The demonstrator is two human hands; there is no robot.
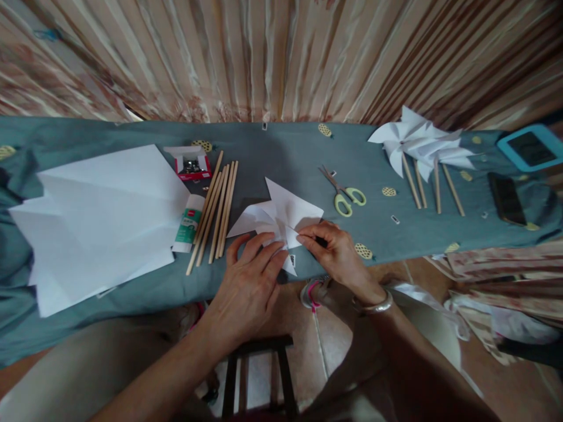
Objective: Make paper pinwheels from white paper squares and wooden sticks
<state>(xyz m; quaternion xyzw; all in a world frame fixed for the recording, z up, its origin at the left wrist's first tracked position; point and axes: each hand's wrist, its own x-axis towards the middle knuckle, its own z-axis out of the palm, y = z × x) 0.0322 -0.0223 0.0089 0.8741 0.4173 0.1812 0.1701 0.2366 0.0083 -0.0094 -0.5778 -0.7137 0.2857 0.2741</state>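
Observation:
A white paper pinwheel (292, 211) with cut, partly folded blades lies on the cloth in front of me. My left hand (253, 278) holds it down near its centre, fingertips pressed on the paper and thumb out of sight. From the right, my right hand (332, 252) pinches a paper point of the same pinwheel between thumb and forefinger, close to the left fingertips. Just beyond, scissors (343, 196) with light green handles lie with the blades pointing away. To the left are several wooden sticks (215, 211) and a glue stick (188, 223).
White paper sheets (105, 217) are stacked at the left. A small red box (192, 164) of dark metal pieces stands open behind the glue. Finished pinwheels (422, 140) on sticks lie far right, near a phone (505, 199) and a blue-framed device (530, 147). A curtain (264, 58) hangs behind.

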